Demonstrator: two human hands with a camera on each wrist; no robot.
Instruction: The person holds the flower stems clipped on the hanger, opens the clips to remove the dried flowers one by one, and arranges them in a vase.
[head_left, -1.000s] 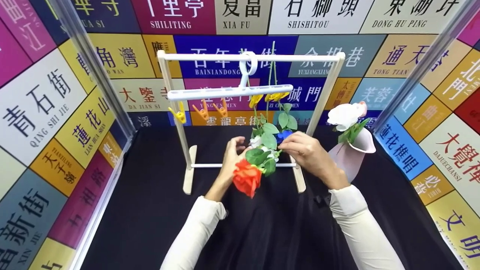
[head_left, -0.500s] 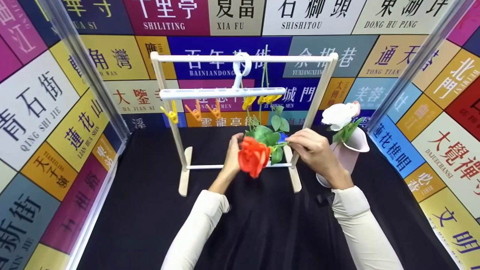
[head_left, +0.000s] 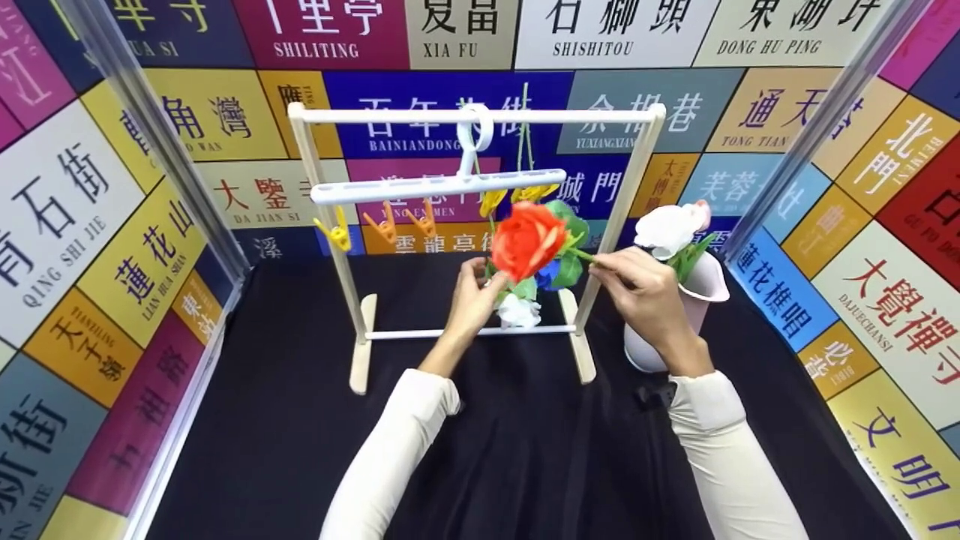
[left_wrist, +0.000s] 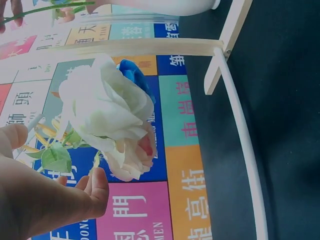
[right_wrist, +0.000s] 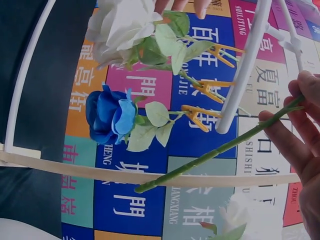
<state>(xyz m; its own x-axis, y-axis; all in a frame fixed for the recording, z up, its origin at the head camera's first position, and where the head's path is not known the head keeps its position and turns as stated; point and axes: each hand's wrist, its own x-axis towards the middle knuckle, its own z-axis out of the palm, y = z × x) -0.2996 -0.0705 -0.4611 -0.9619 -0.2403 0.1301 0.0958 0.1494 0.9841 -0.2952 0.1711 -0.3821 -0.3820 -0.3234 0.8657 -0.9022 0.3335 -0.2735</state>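
Reaching forward from the lower right with the forearm slanted inward and the wrist bent, and pinching the green stem [right_wrist: 215, 147] of a red rose [head_left: 529, 240] between thumb and fingers of the right hand [head_left: 637, 285]. Reaching up from the lower middle with the left hand [head_left: 472, 296], curved loosely, with thumb and fingers parted, near a hanging white rose [left_wrist: 105, 100]; hard to tell whether touching any leaf there. Held in the head view between both hands, in front of the hanging flowers and just below the bar of the white hanger [head_left: 439, 187]. Turned with the bloom leftward and facing the head camera, near level from there to the pinch. Seen from the right wrist, running diagonally down to the lower left, with the bare end pointing away from the hand, across the wooden upright [right_wrist: 235, 181], near a blue rose [right_wrist: 107, 117] hung bloom-down.
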